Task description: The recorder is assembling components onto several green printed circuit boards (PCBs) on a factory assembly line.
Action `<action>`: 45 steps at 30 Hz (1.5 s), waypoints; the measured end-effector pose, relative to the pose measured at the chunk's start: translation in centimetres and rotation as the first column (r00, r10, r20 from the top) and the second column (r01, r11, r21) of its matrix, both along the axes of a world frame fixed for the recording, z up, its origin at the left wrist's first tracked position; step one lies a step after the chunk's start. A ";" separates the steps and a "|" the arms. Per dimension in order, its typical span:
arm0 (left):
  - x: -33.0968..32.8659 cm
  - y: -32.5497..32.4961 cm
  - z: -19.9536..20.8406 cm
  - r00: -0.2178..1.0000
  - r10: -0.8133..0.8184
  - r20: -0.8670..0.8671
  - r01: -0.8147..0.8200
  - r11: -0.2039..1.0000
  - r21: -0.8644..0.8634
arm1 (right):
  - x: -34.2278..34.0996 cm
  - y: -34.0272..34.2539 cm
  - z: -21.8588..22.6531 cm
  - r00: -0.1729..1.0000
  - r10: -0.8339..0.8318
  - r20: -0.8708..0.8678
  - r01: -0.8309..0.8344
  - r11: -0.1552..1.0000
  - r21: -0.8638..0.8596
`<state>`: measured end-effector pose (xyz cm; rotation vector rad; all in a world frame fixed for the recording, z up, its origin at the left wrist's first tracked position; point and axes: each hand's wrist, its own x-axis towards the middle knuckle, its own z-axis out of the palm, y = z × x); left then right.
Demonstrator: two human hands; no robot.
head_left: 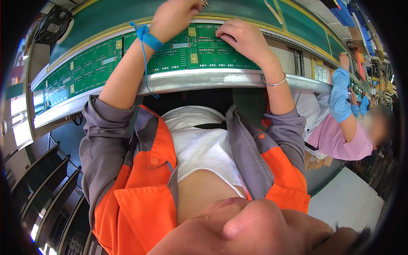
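Observation:
A row of green circuit boards [231, 60] lies along a rail-edged track in front of me. Small components and white sockets are fitted on them. My right hand [245, 39] rests over the nearest board, thumb and forefinger pinched close at its surface; whatever lies between them is too small to make out. Beyond the boards, my left hand [175, 18] reaches to the far green surface, its fingers curled beside a small pile of tiny parts [205, 3]. What those fingers hold is hidden. A blue wrist strap [151, 41] with a dangling cord circles my left wrist.
A metal rail [204, 81] runs along the near edge of the boards. At far left stands a black fan [54, 25]. Black slotted racks [46, 182] fill the lower left. A co-worker in blue sleeves [340, 95] works along the line at right.

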<state>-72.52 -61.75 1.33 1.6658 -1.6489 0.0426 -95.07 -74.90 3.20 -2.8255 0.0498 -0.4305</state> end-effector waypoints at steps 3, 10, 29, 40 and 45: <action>1.2 -0.6 0.7 0.980 0.175 0.093 -0.174 0.985 -0.015 | -0.2 -0.2 0.4 0.997 0.049 -0.053 -0.051 0.998 -0.022; 1.6 -1.5 0.0 0.968 0.154 0.199 -0.169 0.984 0.062 | 3.7 -2.6 2.8 0.995 0.098 0.006 -0.096 0.990 -0.100; 1.5 -1.5 -0.3 0.988 0.069 0.135 -0.075 0.996 0.039 | 6.1 -3.0 1.3 0.954 -0.206 0.219 0.223 0.973 -0.057; 0.3 -0.8 0.5 0.991 0.109 -0.074 -0.115 0.990 -0.086 | -3.6 2.7 0.7 0.982 -0.152 -0.108 0.185 0.877 0.444; -2.7 2.0 6.0 0.929 -0.058 -0.366 0.127 0.978 0.165 | -3.8 3.4 0.1 0.974 -0.203 -0.101 0.227 0.845 0.485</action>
